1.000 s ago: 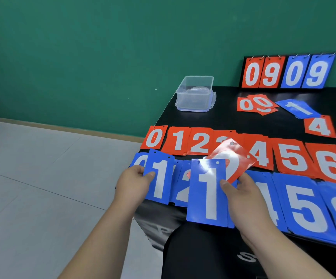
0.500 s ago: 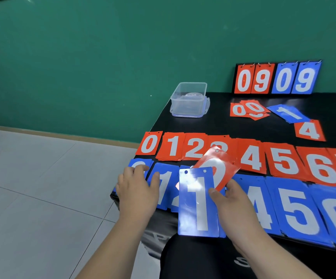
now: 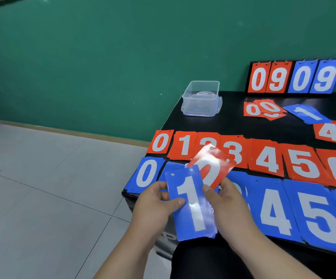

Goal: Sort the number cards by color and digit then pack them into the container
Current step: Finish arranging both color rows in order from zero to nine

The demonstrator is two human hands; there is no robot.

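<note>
Both hands hold a blue "1" card (image 3: pixel 191 206) above the table's near left corner. My left hand (image 3: pixel 155 206) pinches its left edge with the thumb on top. My right hand (image 3: pixel 223 200) grips its right edge and also holds a red "2" card (image 3: pixel 211 168) fanned out behind it. On the black table (image 3: pixel 233 123) lie a red row of piles (image 3: pixel 267 158) from 0 upward and a blue row (image 3: pixel 314 212) below it. The blue "0" pile (image 3: pixel 146 174) lies at the left corner. The clear plastic container (image 3: pixel 201 99) stands at the far left edge.
A flip scoreboard (image 3: pixel 295 77) reading 09 09 stands at the back against the green wall. Loose red "0" cards (image 3: pixel 263 109), a blue "1" (image 3: pixel 308 113) and a red "4" (image 3: pixel 330 131) lie in front of it. Tiled floor lies to the left of the table.
My left hand left the blue "1" pile on the table and took hold of the left edge of the blue "1" card. The blue "0" pile is now uncovered.
</note>
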